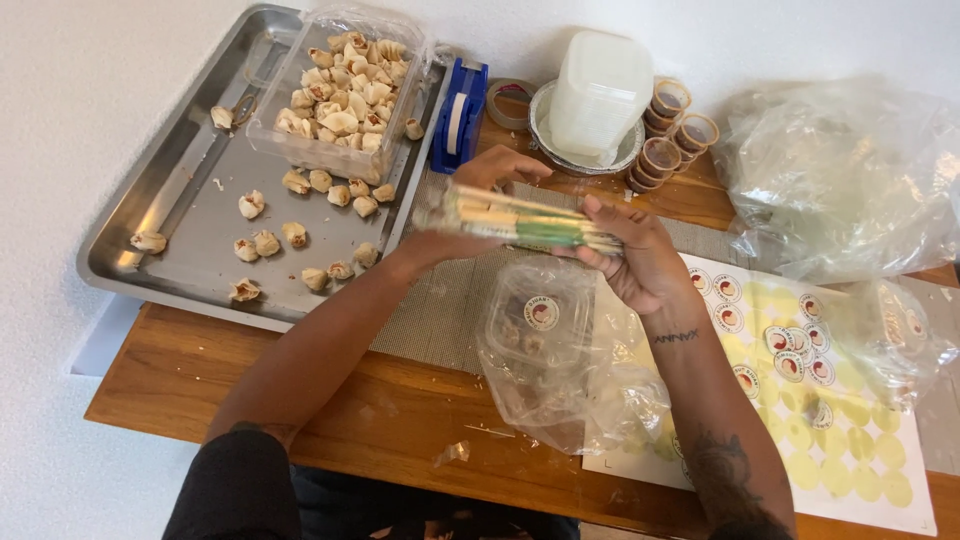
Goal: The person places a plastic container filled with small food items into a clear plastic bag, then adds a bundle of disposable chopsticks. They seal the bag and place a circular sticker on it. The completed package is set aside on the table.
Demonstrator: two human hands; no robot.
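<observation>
Both my hands hold a bundle of wrapped chopsticks [515, 218] level above the woven mat [445, 310]. My left hand [480, 200] grips its left end from behind. My right hand [635, 255] closes around its right end. Just below them lies a clear plastic bag [560, 375] with a lidded clear box [535, 320] inside, a round sticker on the lid.
A steel tray [190, 215] at left carries loose dumplings and a clear tub [345, 90] full of them. Behind are a blue tape dispenser [458, 115], stacked clear lids [598, 95] and small sauce cups [672, 130]. A sticker sheet [800, 400] and crumpled plastic bags [840, 180] lie at right.
</observation>
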